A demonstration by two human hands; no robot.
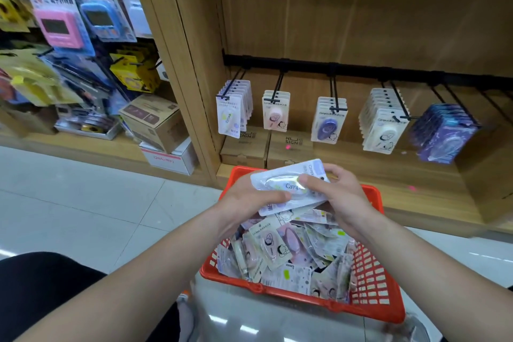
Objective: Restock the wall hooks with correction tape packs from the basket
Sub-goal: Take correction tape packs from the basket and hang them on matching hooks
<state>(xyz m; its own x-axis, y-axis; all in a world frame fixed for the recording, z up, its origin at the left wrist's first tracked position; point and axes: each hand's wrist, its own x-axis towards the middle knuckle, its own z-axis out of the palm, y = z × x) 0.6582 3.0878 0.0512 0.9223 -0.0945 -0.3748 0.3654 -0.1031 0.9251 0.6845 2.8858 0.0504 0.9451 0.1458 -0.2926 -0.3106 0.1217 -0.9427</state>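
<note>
**A:** What's printed on the white blister-carded correction tape pack [288, 186]?

**B:** "Campus". The left hand [249, 200] and the right hand [341, 197] both pinch it, thumbs on its front. It sits just above the red plastic mesh basket [369, 283], which is heaped with more packs.

**A:** And the wall?

**B:** Black metal hooks [278, 86] carry five rows of packs, several marked Campus. The brown cardboard boxes [291, 147] beneath read "NU SIGN".

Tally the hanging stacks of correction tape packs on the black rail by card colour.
Pale-card correction tape stacks: 4
Dark purple-card correction tape stack: 1
Total: 5
</note>
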